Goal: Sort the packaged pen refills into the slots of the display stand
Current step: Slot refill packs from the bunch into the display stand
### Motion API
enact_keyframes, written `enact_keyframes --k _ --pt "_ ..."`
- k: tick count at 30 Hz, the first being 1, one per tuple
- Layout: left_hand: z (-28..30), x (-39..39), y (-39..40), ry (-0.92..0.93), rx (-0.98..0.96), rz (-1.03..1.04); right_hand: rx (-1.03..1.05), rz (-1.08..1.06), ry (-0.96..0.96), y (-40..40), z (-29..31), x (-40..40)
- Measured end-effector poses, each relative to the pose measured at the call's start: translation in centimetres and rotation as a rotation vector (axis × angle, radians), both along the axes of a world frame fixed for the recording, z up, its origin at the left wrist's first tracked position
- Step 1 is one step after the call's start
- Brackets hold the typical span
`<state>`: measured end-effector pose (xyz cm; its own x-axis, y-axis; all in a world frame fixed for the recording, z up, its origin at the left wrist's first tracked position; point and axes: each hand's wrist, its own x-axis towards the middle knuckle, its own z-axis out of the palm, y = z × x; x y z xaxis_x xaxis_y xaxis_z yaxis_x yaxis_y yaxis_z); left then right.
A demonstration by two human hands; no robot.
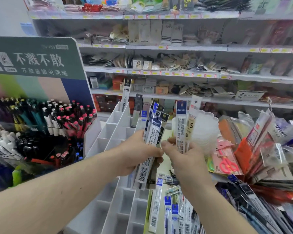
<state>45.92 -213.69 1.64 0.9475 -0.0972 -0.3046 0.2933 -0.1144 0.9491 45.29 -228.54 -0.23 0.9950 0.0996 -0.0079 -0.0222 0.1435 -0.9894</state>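
While your left hand (pixel 139 152) grips a fanned bundle of refill packs (pixel 151 132) above the white display stand (pixel 118 125) | your right hand (pixel 186 159) pinches two upright packs (pixel 181 125) | loose refills (pixel 169 208) lie beside the stand's lower slots.

Stand (pixel 118 125) sits centre, pen display (pixel 41 119) to its left; loose refills (pixel 172 208) lie right of it; both hands (pixel 139 152) hold refill packs (pixel 152 132) above; shelves (pixel 176 71) behind.
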Motion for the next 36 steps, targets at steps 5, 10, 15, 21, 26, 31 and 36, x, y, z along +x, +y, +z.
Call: enact_keyframes --k 5,10,15,21,26,31,36 --pt "-0.5 0.7 -0.7 -0.014 -0.014 -0.153 -0.098 0.058 -0.013 0.7 0.1 1.7" --pt "-1.3 0.9 1.1 0.117 -0.078 -0.099 -0.049 0.060 0.081 -0.1 -0.8 2.3" --pt "-1.5 0.7 1.1 0.133 -0.043 -0.012 -0.025 0.046 0.118 -0.7 -1.2 2.2" --pt "-1.3 0.4 0.3 0.105 -0.059 0.015 0.021 0.039 0.127 -1.3 -1.7 1.9" --pt "-1.0 0.1 0.1 0.091 -0.111 0.044 0.047 0.023 0.203 -0.9 -1.9 1.6" --pt "-1.4 0.5 0.1 0.118 -0.213 0.063 0.129 -0.089 0.248 -0.5 -1.7 1.2" --pt "-1.6 0.8 -0.1 0.135 -0.224 0.102 0.250 -0.187 0.259 -0.4 -1.0 0.5"
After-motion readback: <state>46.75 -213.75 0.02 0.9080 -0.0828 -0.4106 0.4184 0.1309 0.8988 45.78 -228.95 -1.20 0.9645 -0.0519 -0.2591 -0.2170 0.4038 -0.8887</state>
